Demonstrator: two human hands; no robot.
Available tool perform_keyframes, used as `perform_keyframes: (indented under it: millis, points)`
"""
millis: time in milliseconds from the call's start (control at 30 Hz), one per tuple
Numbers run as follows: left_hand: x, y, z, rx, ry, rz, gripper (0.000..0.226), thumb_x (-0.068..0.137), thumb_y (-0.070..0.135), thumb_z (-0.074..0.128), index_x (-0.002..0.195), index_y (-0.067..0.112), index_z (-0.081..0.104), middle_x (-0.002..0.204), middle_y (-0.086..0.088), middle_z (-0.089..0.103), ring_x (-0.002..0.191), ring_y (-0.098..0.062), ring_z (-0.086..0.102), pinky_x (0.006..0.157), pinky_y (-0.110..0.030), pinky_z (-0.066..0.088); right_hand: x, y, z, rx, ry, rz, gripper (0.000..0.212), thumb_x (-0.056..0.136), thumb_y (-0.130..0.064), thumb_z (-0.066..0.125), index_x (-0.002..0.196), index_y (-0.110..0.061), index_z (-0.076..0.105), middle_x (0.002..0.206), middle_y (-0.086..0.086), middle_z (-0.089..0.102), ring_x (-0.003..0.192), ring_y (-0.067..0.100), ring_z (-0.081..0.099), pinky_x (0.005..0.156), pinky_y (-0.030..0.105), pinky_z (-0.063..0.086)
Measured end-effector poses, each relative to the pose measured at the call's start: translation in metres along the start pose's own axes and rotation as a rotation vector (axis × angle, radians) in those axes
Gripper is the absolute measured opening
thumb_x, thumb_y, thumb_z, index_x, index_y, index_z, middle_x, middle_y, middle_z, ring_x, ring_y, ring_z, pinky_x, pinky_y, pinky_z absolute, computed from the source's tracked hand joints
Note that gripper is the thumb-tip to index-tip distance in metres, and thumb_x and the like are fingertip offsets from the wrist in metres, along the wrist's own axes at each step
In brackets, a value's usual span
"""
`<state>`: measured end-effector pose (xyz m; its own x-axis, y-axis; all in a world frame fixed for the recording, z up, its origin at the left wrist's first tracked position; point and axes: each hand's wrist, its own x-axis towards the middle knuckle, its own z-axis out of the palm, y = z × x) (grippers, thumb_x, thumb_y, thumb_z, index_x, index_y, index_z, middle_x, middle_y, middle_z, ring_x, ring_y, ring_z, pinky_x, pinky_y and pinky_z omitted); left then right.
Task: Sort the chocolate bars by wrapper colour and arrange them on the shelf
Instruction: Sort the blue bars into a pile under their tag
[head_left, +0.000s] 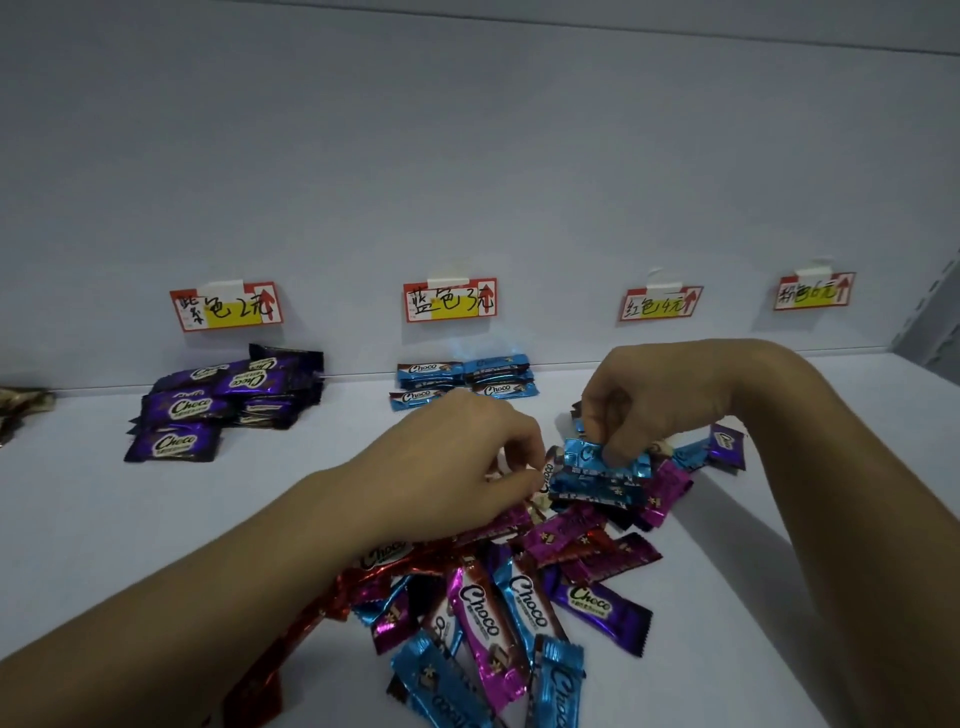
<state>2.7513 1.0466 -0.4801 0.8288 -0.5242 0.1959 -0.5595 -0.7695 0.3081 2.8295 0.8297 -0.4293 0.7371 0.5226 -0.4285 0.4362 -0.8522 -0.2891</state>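
A white shelf (156, 545) and its pale back wall (467, 156) fill the view as a person sorts chocolate bars by wrapper colour. The unsorted heap (519, 597) spreads from the front edge toward the middle of the shelf, with blue, magenta, red and purple wrappers lying at all angles. At the back edge, left of centre, sits the purple pile (218, 400), logos up. Midway along the same edge the blue stack (462, 382) lies with its long axes parallel to the wall, apparently so each colour sits beneath its tag. The left hand (457, 462) reaches into the far side of the heap with fingers curled down; whether they have hold of a bar cannot be told. The right hand (649, 400) pinches a small bundle of blue bars (597, 467) just above the heap, long axes running roughly left to right and dipping slightly to the right. That already matches the stack behind, probably so they can be set down without turning. Four handwritten price tags line the wall: purple tag (227, 306), blue tag (450, 300), red tag (661, 302) and pink tag (813, 291). No bars lie under the last two yet. Gold wrappers (21, 405) show at the shelf's left edge.
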Motion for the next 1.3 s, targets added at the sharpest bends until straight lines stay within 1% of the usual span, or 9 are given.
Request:
perform_keyframes:
  millis: [133,233,367,500,600,733,933,1133,1300]
  points:
    - [0.021,0.015,0.008,0.111,-0.075,0.094,0.035,0.093,0.052,0.063,0.123,0.034,0.066,0.110,0.012,0.064,0.095,-0.006,0.057,0.085,-0.031,0.053,-0.002,0.008,-0.003,0.068,0.015,-0.020,0.010,0.082,-0.018,0.079,0.087,-0.015,0.071,0.069,-0.009,0.069,0.058,0.000,0.060,0.063,0.020,0.048]
    - [0.032,0.020,0.015,0.167,-0.093,0.129,0.036,0.093,0.054,0.063,0.125,0.037,0.066,0.111,0.008,0.063,0.101,-0.012,0.058,0.086,-0.039,0.054,-0.005,0.013,-0.006,0.137,0.034,-0.044,0.008,0.084,-0.012,0.076,0.089,-0.009,0.070,0.067,-0.009,0.069,0.059,-0.002,0.060,0.061,0.016,0.049]
    - [0.034,0.018,0.011,0.163,-0.044,0.158,0.024,0.099,0.043,0.058,0.118,0.036,0.071,0.106,0.011,0.067,0.096,-0.008,0.059,0.084,-0.036,0.053,-0.007,0.023,-0.008,0.226,0.068,-0.049,0.005,0.086,-0.007,0.072,0.089,-0.008,0.069,0.069,-0.006,0.070,0.063,0.002,0.063,0.069,0.026,0.055]
    - [0.027,0.009,-0.001,0.071,0.121,0.155,0.014,0.098,0.034,0.062,0.104,0.029,0.074,0.089,0.018,0.065,0.077,-0.001,0.056,0.074,-0.021,0.048,-0.008,0.024,-0.007,0.317,0.136,-0.114,0.005,0.087,-0.002,0.070,0.088,-0.005,0.068,0.070,0.000,0.069,0.058,0.004,0.059,0.053,0.013,0.045]
    - [0.018,-0.001,-0.011,-0.022,0.165,0.083,0.011,0.096,0.030,0.065,0.105,0.028,0.072,0.084,0.020,0.063,0.077,-0.001,0.059,0.067,-0.018,0.044,-0.006,0.026,-0.005,0.367,0.147,-0.180,0.008,0.086,-0.004,0.072,0.085,-0.010,0.068,0.074,0.005,0.069,0.066,0.014,0.060,0.066,0.030,0.049]
    - [-0.001,-0.014,-0.017,-0.299,0.102,-0.042,0.031,0.090,0.025,0.072,0.120,0.029,0.067,0.085,0.011,0.069,0.081,-0.007,0.066,0.075,-0.025,0.054,-0.004,0.027,-0.004,0.426,0.137,-0.222,0.009,0.086,-0.004,0.073,0.086,-0.012,0.069,0.076,0.009,0.068,0.073,0.021,0.062,0.081,0.056,0.050]
    - [-0.025,-0.029,-0.031,-0.554,-0.026,-0.141,0.049,0.080,0.008,0.081,0.120,0.033,0.065,0.105,0.010,0.071,0.075,-0.021,0.073,0.077,-0.035,0.062,-0.001,0.022,-0.002,0.453,0.144,-0.277,0.009,0.087,-0.010,0.076,0.095,-0.010,0.072,0.085,0.013,0.071,0.079,0.025,0.066,0.086,0.059,0.052]
    - [-0.039,-0.043,-0.057,-0.648,-0.022,-0.185,0.051,0.068,0.013,0.082,0.116,0.026,0.069,0.104,0.006,0.077,0.082,-0.020,0.077,0.080,-0.032,0.062,0.007,0.010,0.003,0.518,0.208,-0.310,0.017,0.081,-0.017,0.078,0.097,-0.012,0.074,0.087,0.013,0.074,0.083,0.025,0.071,0.079,0.034,0.058]
    - [-0.033,-0.059,-0.047,-0.387,0.237,-0.221,0.031,0.077,0.014,0.082,0.104,0.029,0.076,0.087,0.012,0.076,0.083,-0.004,0.071,0.078,-0.029,0.062,0.030,-0.004,0.017,0.447,0.507,-0.272,0.013,0.077,-0.022,0.084,0.088,-0.019,0.077,0.082,0.003,0.074,0.073,0.026,0.070,0.067,0.036,0.062]
